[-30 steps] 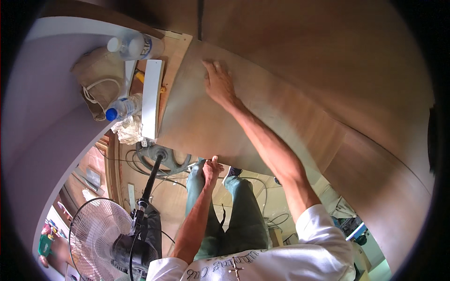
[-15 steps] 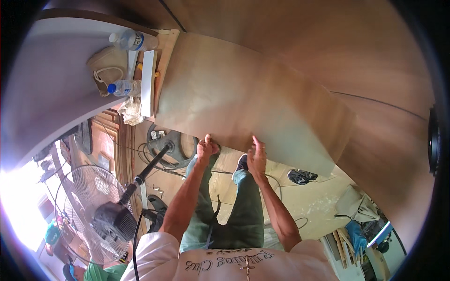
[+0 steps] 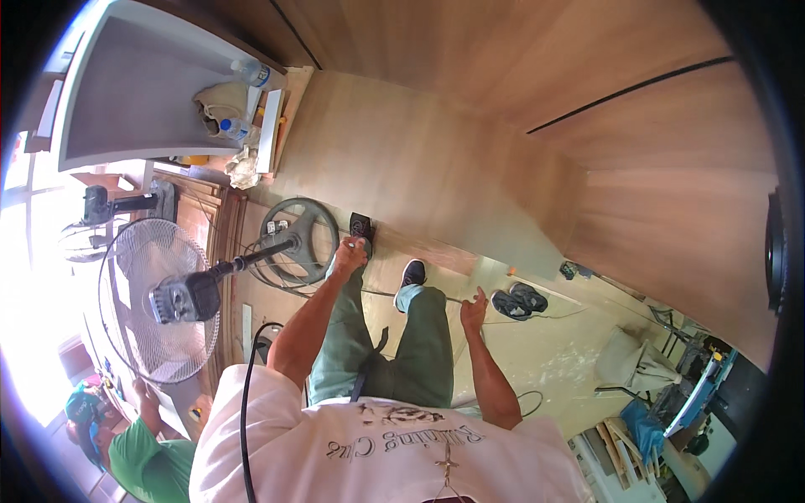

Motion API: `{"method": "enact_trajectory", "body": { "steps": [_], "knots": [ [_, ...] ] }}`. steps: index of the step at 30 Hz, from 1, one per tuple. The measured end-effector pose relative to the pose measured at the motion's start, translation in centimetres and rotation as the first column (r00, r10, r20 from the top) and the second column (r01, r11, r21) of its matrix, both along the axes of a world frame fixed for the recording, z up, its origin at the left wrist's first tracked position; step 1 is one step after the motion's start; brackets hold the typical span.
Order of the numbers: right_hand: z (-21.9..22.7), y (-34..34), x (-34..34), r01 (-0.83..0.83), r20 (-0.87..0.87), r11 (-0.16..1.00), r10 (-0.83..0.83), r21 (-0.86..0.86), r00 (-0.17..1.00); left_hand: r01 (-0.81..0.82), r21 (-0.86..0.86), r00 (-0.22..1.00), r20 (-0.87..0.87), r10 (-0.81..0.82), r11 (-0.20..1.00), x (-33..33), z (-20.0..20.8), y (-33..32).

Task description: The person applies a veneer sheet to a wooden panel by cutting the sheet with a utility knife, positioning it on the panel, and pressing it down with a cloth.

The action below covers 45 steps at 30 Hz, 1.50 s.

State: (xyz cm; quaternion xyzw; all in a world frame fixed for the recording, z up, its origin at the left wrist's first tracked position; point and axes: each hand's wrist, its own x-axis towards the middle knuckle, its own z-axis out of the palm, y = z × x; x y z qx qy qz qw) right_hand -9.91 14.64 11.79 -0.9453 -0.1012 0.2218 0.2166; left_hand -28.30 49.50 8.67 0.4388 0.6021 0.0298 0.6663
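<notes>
In the head view, the left hand is hovering over the left leg, its fingers curling; whether it is closing on anything, I cannot tell. The right hand is hanging over the floor, fingers apart, seemingly gripping nothing. The broad wooden panel is lying ahead, its near edge sitting just beyond the left hand, and neither hand is appearing to touch it.

Handling this well, I'm judging, is meaning planting both feet, spreading the hands along that edge and pressing with flat palms rather than fingertips. Watching the footing is mattering too: the standing fan is crowding the left side (its round base is sitting beside the left foot), and loose shoes are lying off to the right.

Against half a second earlier, both hands are now showing farther from the panel's edge, the right one swinging outward. The view is taking in more of the floor, and both loose shoes are showing.
</notes>
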Motion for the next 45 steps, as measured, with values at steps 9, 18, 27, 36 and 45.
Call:
{"method": "enact_trajectory", "body": {
  "steps": [9, 18, 27, 36, 45],
  "knots": [
    [-1.0, -1.6, -5.8, 0.056, -0.25, 0.996, -0.039, 0.063, 0.967, 0.419, 0.447, 0.868, 0.06, -0.493, 0.791, -2.4, 11.8, -7.6],
    [-1.9, 2.1, 3.6, -0.21, -0.015, 0.914, 0.229, 0.347, 0.973, 0.392, 0.552, 0.872, 0.032, -0.489, 0.736, -0.9, 34.5, -12.0],
    [7.0, 6.5, 2.2, -0.306, -0.142, 0.912, 0.353, 0.274, 0.925, 0.218, 0.608, 0.932, 0.102, -0.347, 0.764, -7.3, 42.1, -10.8],
    [7.5, 1.9, 1.7, -0.119, -0.271, 0.973, 0.171, 0.198, 0.947, 0.289, 0.826, 0.906, -0.073, -0.416, 0.485, -12.6, 60.5, -2.7],
    [6.8, -1.7, 1.5, 0.01, -0.502, 0.997, 0.032, 0.082, 0.864, -0.004, 0.833, 0.933, 0.201, -0.298, 0.553, -12.6, 64.7, 5.9]
  ]
}}
